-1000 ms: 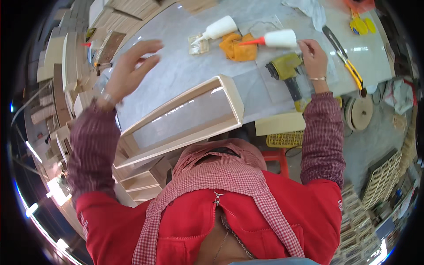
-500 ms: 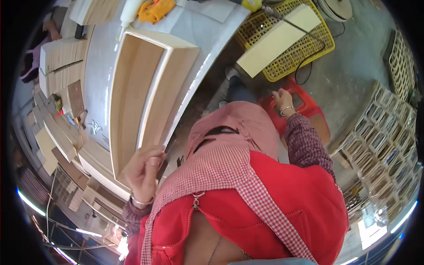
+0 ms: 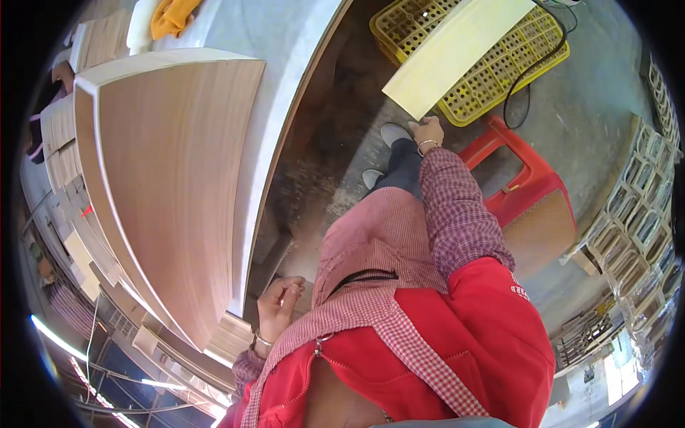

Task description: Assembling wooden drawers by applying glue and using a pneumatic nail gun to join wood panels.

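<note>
On the light worktable at left lies a long wooden box (image 3: 175,164), its broad wood-grain panel facing up and its far edges white. My left hand (image 3: 280,305) is beside the table's near right edge, apart from the box, with fingers curled in and nothing visible in them. My right hand (image 3: 428,133) reaches forward, just short of the near end of a long pale board (image 3: 464,53); whether the two touch I cannot tell. Its fingers are slightly apart. The board rests across a yellow plastic crate (image 3: 467,114) on the floor.
A red plastic stool (image 3: 531,182) stands right of my right arm. A black cable (image 3: 528,71) trails over the crate. An orange cloth (image 3: 171,18) and a white bottle (image 3: 140,25) sit at the table's far end. Stacked lattice-like pieces (image 3: 628,235) fill the right side.
My right hand has moved forward and left toward the board's end. My left hand has drawn away from the box, which shows a broad panel instead of two compartments. The view has shifted.
</note>
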Demonstrator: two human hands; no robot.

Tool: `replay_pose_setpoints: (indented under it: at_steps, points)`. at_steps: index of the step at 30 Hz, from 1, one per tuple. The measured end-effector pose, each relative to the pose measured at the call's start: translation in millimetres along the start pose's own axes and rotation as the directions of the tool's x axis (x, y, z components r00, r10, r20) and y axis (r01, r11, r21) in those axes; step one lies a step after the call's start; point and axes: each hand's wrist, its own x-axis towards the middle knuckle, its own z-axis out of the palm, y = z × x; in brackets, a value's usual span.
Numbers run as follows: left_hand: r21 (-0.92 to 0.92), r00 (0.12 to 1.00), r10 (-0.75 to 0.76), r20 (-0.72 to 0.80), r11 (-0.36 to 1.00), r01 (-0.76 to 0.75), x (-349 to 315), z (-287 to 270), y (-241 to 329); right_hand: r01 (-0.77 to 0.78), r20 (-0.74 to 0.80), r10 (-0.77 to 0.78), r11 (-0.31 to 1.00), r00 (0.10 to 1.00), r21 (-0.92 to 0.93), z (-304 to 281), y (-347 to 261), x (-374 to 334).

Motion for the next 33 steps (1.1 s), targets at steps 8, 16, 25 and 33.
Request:
replay_pose_setpoints:
  at_steps: [8,16,25,33]
  points:
    - [0.07,0.999,0.038,0.016,0.997,-0.039,12,19,-31,-0.051,0.122,0.032,0.986,0.992,0.161,10,15,29]
    - [0.18,0.988,-0.009,0.155,0.984,-0.019,45,50,-13,-0.924,0.903,0.23,0.22,0.362,0.314,-95,2,40]
    - [-0.809,0.951,0.135,0.277,0.567,0.155,74,121,78,-0.509,0.713,-0.387,0.509,0.585,0.694,-227,-72,-212]
    - [-0.535,0.95,0.278,-0.141,0.786,-0.309,-38,36,112,-0.019,0.56,-0.326,0.853,0.761,0.522,-302,-80,-210]
